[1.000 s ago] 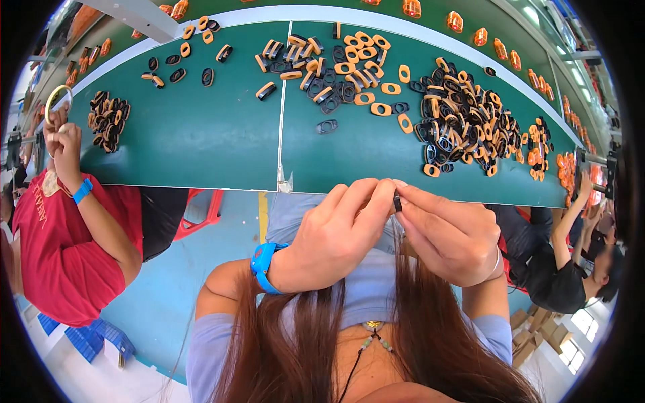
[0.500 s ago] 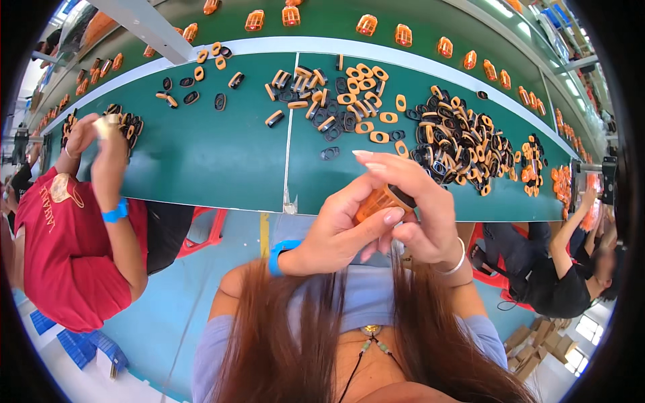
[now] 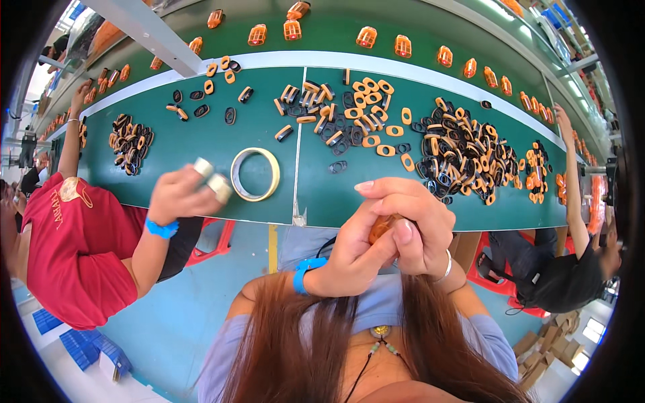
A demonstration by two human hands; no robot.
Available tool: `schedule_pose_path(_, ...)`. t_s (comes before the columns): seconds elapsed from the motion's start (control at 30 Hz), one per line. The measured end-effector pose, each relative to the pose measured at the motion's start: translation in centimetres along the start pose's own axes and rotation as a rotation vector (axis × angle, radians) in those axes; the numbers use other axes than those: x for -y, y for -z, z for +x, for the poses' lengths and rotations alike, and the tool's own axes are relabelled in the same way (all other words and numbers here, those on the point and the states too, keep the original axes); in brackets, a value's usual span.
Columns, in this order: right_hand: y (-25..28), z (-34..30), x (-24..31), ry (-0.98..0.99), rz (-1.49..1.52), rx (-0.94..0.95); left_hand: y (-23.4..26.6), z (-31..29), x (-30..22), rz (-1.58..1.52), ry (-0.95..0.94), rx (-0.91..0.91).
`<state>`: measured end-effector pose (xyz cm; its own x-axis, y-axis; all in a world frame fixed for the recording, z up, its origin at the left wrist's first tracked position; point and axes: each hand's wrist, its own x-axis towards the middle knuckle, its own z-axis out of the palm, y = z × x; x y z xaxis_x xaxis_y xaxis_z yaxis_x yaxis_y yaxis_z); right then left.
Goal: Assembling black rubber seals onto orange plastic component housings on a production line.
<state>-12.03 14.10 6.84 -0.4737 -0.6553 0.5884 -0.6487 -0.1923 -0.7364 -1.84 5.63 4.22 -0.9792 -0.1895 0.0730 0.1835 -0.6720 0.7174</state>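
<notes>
Left hand (image 3: 353, 252) and right hand (image 3: 420, 221) cupped tight together around an orange plastic housing (image 3: 381, 230), mostly hidden, by the table's (image 3: 201, 154) near edge. From it: black-and-tan oval rings (image 3: 463, 149) heaped toward one o'clock; tape roll (image 3: 236, 174), ten o'clock.

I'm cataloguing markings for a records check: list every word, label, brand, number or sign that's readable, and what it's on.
Red shirt of the co-worker at left: gold lettering beside a gold motif; wording not copied here.
Orange part between the left hand and right hand: mostly covered, no lettering visible.
Cardboard boxes, lower right: any print is too small to read.
</notes>
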Motion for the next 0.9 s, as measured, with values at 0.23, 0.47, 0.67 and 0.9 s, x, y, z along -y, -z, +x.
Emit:
schedule_pose_path(0.23, -0.2, 0.0, -3.2, -0.049, 0.025, 0.114, 1.8, 1.7, 0.2, -0.037, 0.09, -0.115)
schedule_pose_path(0.47, 0.6, 1.6, -5.9, -0.18, 0.193, -0.195, 6.0, 7.0, -3.9, 0.272, -0.068, -0.177)
schedule_pose_path(0.67, 3.0, 0.3, -8.3, -0.413, 0.283, -0.28, 10.1, 17.3, -9.6, 0.775, -0.156, -0.236)
schedule_pose_path(0.9, 3.7, -0.4, -9.4, -0.432, 0.22, -0.159, 16.6, 32.6, -4.3, 1.339, 0.014, -0.288)
